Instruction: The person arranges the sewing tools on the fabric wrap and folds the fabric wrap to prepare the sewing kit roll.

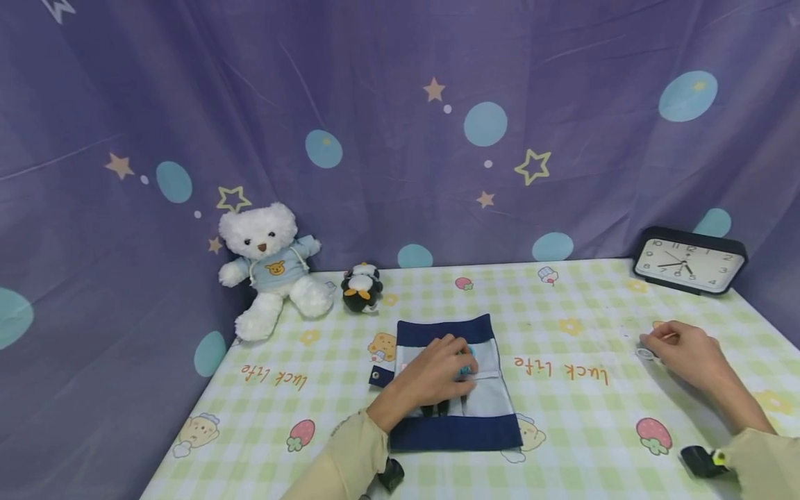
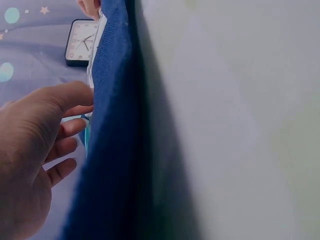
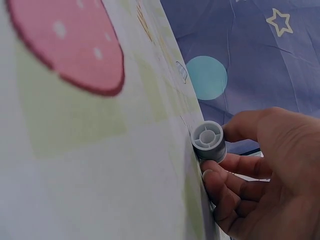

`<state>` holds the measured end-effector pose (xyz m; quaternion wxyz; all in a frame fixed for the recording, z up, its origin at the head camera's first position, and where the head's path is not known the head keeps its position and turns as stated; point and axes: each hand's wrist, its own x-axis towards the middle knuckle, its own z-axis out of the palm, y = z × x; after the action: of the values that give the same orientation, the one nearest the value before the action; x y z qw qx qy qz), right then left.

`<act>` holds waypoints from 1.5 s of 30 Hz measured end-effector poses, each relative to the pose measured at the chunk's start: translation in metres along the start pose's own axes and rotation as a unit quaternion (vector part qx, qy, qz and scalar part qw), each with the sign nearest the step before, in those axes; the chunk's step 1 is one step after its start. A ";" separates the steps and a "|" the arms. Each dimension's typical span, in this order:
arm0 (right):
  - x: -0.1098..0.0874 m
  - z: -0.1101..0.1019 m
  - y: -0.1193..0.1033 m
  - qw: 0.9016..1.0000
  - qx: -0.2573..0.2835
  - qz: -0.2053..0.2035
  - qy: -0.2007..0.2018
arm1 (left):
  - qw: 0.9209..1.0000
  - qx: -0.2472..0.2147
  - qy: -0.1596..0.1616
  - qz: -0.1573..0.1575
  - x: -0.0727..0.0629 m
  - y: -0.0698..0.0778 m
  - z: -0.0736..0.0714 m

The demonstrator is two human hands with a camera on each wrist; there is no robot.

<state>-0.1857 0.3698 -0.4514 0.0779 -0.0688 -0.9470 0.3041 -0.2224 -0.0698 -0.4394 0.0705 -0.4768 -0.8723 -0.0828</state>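
Observation:
On the table lies an unfolded fabric pouch (image 1: pixel 456 434) with navy bands and a pale grey lining. My left hand (image 1: pixel 437 371) rests over its middle, fingers loosely bent and spread. A teal item (image 1: pixel 467 361) shows partly beneath those fingers, and black handles (image 1: pixel 435 408) stick out below the palm. From the side, in the left wrist view, the left fingertips come right up to the pouch's navy edge (image 2: pixel 112 100). Well to the right, my right hand (image 1: pixel 690 354) pinches a small thread spool (image 3: pixel 209 140) between thumb and fingers, low over the tablecloth. The spool's pale hollow end faces the wrist camera.
A white teddy bear (image 1: pixel 275 267) and a small penguin plush (image 1: pixel 361 288) sit at the back left. The black-framed clock (image 1: pixel 690 260) stands at the back right. A snap tab (image 1: pixel 380 376) juts from the pouch's left side. Behind the table hangs a purple curtain (image 1: pixel 387 201).

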 end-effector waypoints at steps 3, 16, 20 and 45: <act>0.000 0.001 0.000 1.000 -0.001 -0.003 0.001 | 1.000 0.006 0.005 0.000 0.001 0.000 0.001; -0.001 0.005 -0.001 1.000 0.000 -0.012 0.018 | 1.000 0.014 0.006 -0.003 0.003 0.002 0.001; -0.003 0.009 -0.005 0.999 0.025 -0.028 0.022 | 1.000 0.012 0.002 -0.003 0.003 0.002 0.003; -0.002 0.045 -0.070 0.974 0.188 -0.104 -0.064 | 1.000 -0.003 0.015 0.000 0.002 0.000 0.004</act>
<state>-0.1978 0.2876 -0.4463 0.0596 0.0656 -0.8776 0.4711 -0.2239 -0.0675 -0.4425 0.0818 -0.4758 -0.8708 -0.0925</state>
